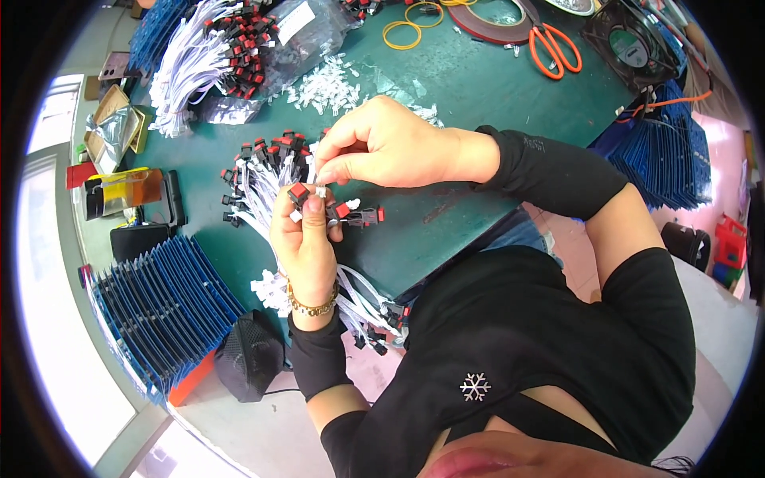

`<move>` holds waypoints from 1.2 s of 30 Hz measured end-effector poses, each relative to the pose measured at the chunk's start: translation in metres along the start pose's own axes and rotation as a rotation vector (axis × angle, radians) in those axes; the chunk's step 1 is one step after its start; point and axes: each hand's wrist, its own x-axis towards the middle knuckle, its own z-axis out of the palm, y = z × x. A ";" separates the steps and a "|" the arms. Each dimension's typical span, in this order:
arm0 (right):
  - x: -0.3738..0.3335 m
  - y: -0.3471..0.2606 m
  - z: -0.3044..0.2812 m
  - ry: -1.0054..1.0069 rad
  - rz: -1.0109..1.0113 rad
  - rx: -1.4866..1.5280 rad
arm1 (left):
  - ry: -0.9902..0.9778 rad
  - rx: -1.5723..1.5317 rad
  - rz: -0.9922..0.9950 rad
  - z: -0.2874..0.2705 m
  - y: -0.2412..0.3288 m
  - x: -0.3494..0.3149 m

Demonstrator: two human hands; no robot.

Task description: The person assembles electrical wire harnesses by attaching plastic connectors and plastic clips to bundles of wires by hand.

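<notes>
Left hand of mine [307, 247] pinches a small red-and-black plastic connector [298, 192] between thumb and curled fingers, holding it above the dark green tabletop [470, 99]. Right hand of mine [390, 143] comes across from the other side, its thumb and forefinger bent close together just beside a tiny white plastic piece [321, 191] at the connector; I cannot tell whether those fingertips grip it. More red-and-black connectors show below my left fingers. Just beyond that hand lies a bundle of thin white cables [259, 187] tipped with similar connectors, fanned out on the tabletop. Farther off, a loose heap of small whitish plastic pieces [327, 86] is scattered, and a pair of orange-handled scissors [555, 51] lies well apart from both hands, near a square black fan [629, 49]
</notes>
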 end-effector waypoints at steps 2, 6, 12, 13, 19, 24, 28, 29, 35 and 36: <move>0.001 0.000 0.000 0.014 -0.022 -0.006 | -0.003 0.004 0.004 -0.001 0.000 0.000; 0.001 -0.003 -0.003 -0.033 -0.035 -0.060 | -0.012 0.002 0.017 -0.001 -0.001 -0.001; -0.001 -0.003 -0.003 -0.049 0.004 -0.064 | -0.011 -0.023 -0.004 0.000 -0.003 0.000; -0.001 -0.004 -0.004 -0.047 0.005 -0.062 | -0.012 -0.024 -0.002 0.000 -0.004 0.000; 0.000 -0.007 -0.003 -0.048 0.021 -0.063 | 0.002 0.060 0.032 0.001 -0.007 0.001; -0.002 -0.010 0.001 -0.037 0.096 -0.026 | 0.024 0.076 0.052 0.001 -0.008 0.000; -0.002 -0.012 0.000 -0.056 0.160 0.049 | 0.036 0.066 0.065 0.002 -0.005 -0.001; -0.001 -0.011 -0.002 -0.062 0.162 0.049 | 0.020 0.091 0.062 0.003 -0.004 -0.001; 0.002 -0.001 -0.004 -0.123 -0.105 -0.099 | -0.020 0.100 0.026 0.000 -0.006 0.001; 0.003 0.001 -0.003 -0.092 -0.175 -0.150 | -0.025 0.079 0.014 -0.001 -0.006 0.002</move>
